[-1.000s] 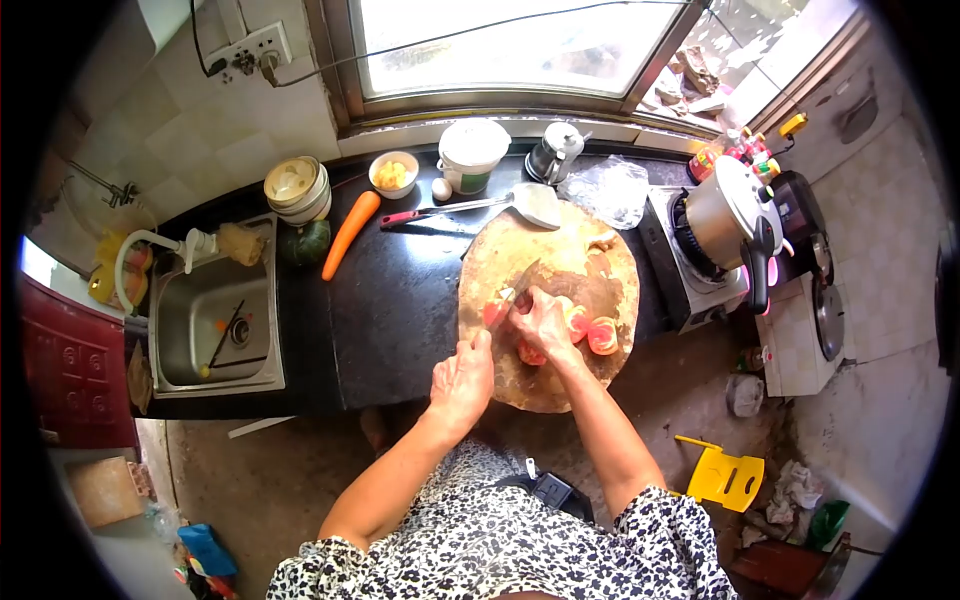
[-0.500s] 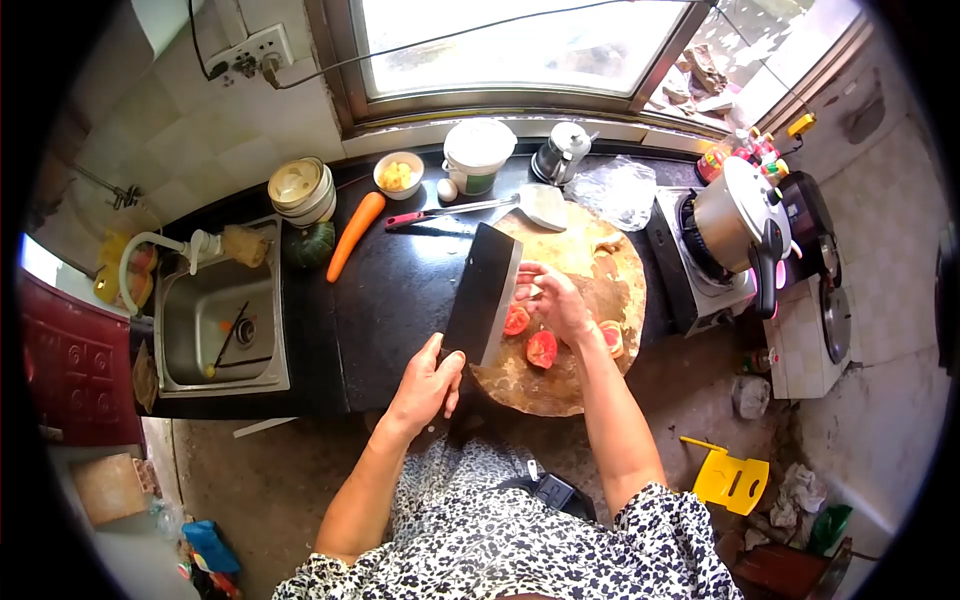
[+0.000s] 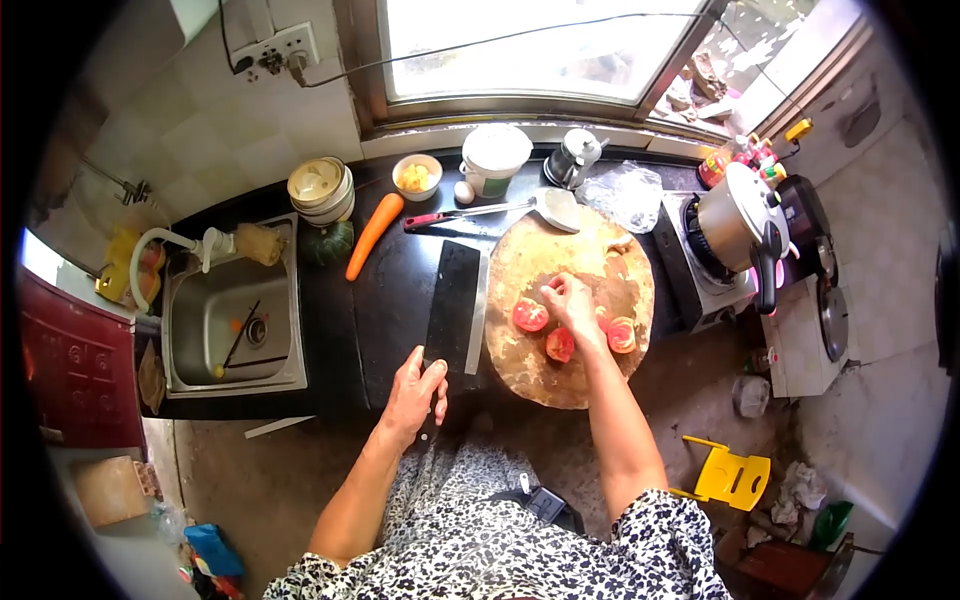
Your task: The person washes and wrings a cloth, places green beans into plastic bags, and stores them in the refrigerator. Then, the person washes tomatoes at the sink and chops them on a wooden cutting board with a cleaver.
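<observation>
My left hand is closed round the handle of a cleaver. Its broad dark blade points away from me, over the black counter at the left edge of the round wooden chopping board. Above the board is my right hand, its fingers curled into a pinch; whatever they hold, if anything, is too small to make out. Around that hand lie cut tomato pieces: one tomato piece to its left, another below it, and another to the right. A further piece is partly hidden by the wrist.
Behind the board lies a spatula. A carrot, an egg, a bowl of yellow pieces and a white bucket stand left of it. A pressure cooker sits on the stove at right; the sink is left.
The cleaver has swung left, off the board's edge and away from my right hand. My right hand has closed from spread fingers to a pinch. The view has shifted slightly.
</observation>
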Action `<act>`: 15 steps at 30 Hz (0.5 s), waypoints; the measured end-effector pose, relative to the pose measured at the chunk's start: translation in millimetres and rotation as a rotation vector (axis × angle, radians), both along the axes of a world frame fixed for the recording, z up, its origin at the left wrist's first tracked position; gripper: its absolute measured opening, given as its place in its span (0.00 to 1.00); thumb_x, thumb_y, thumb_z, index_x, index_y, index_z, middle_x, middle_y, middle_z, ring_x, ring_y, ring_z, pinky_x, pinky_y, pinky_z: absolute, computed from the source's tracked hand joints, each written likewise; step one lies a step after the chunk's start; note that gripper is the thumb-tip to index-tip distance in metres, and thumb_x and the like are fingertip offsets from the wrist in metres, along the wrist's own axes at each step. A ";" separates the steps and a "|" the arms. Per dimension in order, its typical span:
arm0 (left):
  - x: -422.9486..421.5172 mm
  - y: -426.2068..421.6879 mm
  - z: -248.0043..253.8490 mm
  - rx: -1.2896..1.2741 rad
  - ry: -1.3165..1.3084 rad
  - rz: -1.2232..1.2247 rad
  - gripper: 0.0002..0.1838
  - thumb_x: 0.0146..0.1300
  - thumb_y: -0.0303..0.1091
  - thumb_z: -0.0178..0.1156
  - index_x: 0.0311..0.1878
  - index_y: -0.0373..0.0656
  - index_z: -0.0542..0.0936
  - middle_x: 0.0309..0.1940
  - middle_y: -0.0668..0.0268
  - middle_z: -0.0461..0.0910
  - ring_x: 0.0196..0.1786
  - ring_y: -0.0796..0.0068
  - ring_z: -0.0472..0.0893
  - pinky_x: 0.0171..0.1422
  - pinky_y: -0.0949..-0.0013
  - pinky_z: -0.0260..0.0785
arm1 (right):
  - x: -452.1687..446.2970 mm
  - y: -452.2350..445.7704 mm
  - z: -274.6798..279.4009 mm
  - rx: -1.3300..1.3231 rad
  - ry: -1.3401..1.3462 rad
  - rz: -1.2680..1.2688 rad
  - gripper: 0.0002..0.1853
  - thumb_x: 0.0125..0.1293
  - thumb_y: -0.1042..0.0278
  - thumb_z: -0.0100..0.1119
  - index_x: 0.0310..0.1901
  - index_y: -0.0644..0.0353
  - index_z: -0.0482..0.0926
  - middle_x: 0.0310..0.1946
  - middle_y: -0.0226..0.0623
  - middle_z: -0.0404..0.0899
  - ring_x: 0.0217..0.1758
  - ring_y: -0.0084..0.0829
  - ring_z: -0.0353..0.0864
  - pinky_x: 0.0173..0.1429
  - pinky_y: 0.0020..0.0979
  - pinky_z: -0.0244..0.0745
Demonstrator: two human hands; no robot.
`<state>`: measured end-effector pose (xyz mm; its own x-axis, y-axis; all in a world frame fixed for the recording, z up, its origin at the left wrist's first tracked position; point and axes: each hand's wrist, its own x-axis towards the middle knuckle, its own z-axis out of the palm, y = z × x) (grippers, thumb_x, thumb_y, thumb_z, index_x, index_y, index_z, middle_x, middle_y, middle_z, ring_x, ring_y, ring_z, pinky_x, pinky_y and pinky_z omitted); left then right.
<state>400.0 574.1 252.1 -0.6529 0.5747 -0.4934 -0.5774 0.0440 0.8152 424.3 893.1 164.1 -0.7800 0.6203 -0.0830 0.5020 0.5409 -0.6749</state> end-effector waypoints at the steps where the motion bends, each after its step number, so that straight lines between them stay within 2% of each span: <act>1: 0.4 -6.3 -2.6 0.023 0.009 -0.022 0.09 0.74 0.37 0.53 0.46 0.44 0.67 0.24 0.69 0.69 0.17 0.80 0.71 0.18 0.74 0.65 | -3.9 -3.0 1.0 0.035 -0.018 -0.004 0.15 0.58 0.59 0.66 0.39 0.63 0.83 0.31 0.47 0.85 0.33 0.41 0.85 0.41 0.41 0.79; 4: 5.1 -30.5 -6.7 -0.001 0.009 -0.037 0.09 0.74 0.37 0.54 0.47 0.44 0.67 0.24 0.69 0.69 0.17 0.80 0.70 0.18 0.74 0.64 | -18.7 6.7 -12.1 0.124 -0.044 -0.128 0.14 0.58 0.60 0.65 0.37 0.64 0.83 0.28 0.46 0.84 0.32 0.40 0.84 0.40 0.39 0.78; 6: 8.2 -48.7 -8.7 -0.014 -0.012 -0.001 0.10 0.74 0.36 0.54 0.48 0.42 0.67 0.23 0.69 0.69 0.16 0.80 0.70 0.17 0.74 0.64 | -12.5 19.3 -7.8 -0.026 0.161 -0.194 0.11 0.58 0.64 0.64 0.34 0.64 0.84 0.25 0.44 0.83 0.30 0.34 0.83 0.37 0.37 0.77; 8: 9.6 -61.9 -8.2 -0.085 0.129 -0.003 0.13 0.73 0.34 0.54 0.52 0.37 0.67 0.19 0.70 0.68 0.16 0.82 0.68 0.18 0.75 0.62 | 1.0 27.8 1.1 0.064 0.092 -0.143 0.10 0.58 0.65 0.64 0.35 0.64 0.84 0.26 0.43 0.83 0.31 0.34 0.83 0.38 0.36 0.77; 10: 8.8 -68.8 -10.4 -0.207 0.338 -0.049 0.12 0.71 0.36 0.56 0.45 0.36 0.70 0.18 0.68 0.71 0.16 0.80 0.71 0.19 0.71 0.64 | 8.0 33.3 -4.2 0.108 0.042 -0.091 0.10 0.59 0.66 0.65 0.36 0.64 0.84 0.27 0.42 0.84 0.32 0.34 0.84 0.39 0.35 0.78; 11: 9.2 -68.5 -8.3 -0.249 0.400 -0.048 0.12 0.69 0.36 0.58 0.41 0.36 0.70 0.18 0.60 0.72 0.16 0.75 0.73 0.22 0.65 0.65 | 10.3 36.5 -6.8 0.118 0.023 -0.064 0.10 0.59 0.66 0.65 0.36 0.64 0.83 0.27 0.42 0.84 0.32 0.34 0.84 0.39 0.35 0.78; 12: 9.7 -69.1 -14.8 -0.260 0.467 -0.055 0.12 0.68 0.34 0.58 0.41 0.35 0.70 0.19 0.54 0.71 0.19 0.67 0.75 0.27 0.62 0.66 | 7.7 30.2 -6.5 0.000 0.068 -0.068 0.11 0.58 0.66 0.66 0.39 0.64 0.83 0.31 0.45 0.85 0.36 0.37 0.85 0.43 0.36 0.79; 14: 12.9 -69.7 -21.2 -0.254 0.495 -0.080 0.11 0.68 0.34 0.58 0.42 0.36 0.71 0.20 0.51 0.71 0.23 0.61 0.76 0.30 0.60 0.67 | -3.6 19.9 -7.5 0.155 -0.021 -0.031 0.12 0.59 0.66 0.64 0.42 0.64 0.83 0.35 0.48 0.85 0.40 0.39 0.85 0.46 0.39 0.79; 15: 14.0 -70.1 -18.6 -0.274 0.460 -0.098 0.10 0.68 0.34 0.58 0.43 0.37 0.72 0.22 0.51 0.72 0.25 0.61 0.77 0.32 0.59 0.68 | -6.5 24.8 -31.6 0.368 0.032 0.056 0.11 0.60 0.67 0.61 0.41 0.64 0.82 0.36 0.50 0.85 0.40 0.42 0.84 0.47 0.42 0.78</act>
